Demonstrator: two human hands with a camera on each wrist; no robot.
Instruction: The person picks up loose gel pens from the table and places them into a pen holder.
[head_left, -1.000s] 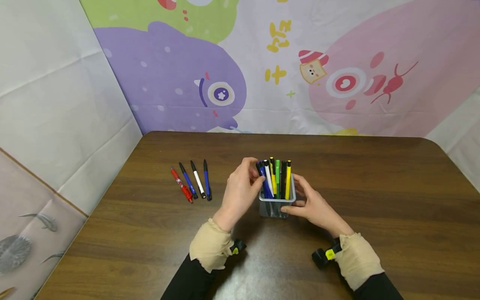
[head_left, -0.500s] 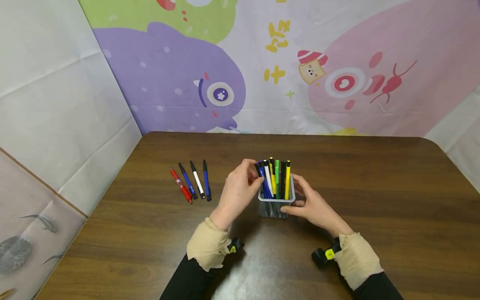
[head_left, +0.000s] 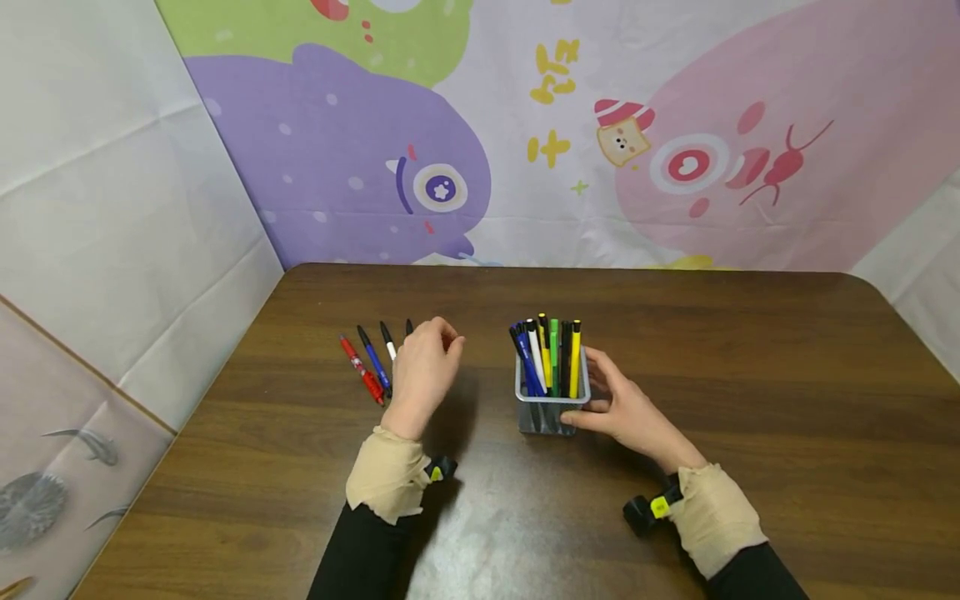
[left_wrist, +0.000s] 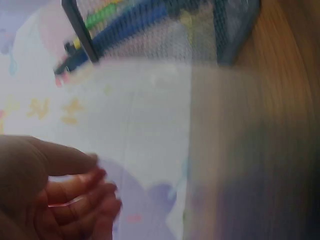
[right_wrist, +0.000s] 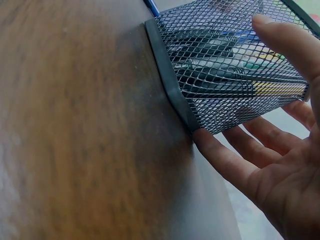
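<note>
A mesh pen holder (head_left: 553,417) stands upright on the table, filled with several pens and markers (head_left: 555,358) in blue, white, yellow, green and black. My right hand (head_left: 630,414) holds it by its right side, thumb on the near face and fingers round the side, as the right wrist view shows against the mesh (right_wrist: 225,65). My left hand (head_left: 424,367) is over the loose pens, fingers loosely bent and nothing between them in the left wrist view. Beside it lie a red pen (head_left: 362,371), a blue pen (head_left: 375,360) and a white pen (head_left: 387,340); another pen (head_left: 408,327) is mostly hidden behind it.
The brown wooden table (head_left: 750,375) reaches back to a cartoon-printed cloth (head_left: 555,217). A white cloth (head_left: 127,208) hangs along the left side. Cameras are strapped to both wrists, and the right one (head_left: 643,515) sits just above the tabletop.
My left hand has let go at the pen holder's left side and moved left over the loose pens, covering part of them. The right hand and the holder stay put.
</note>
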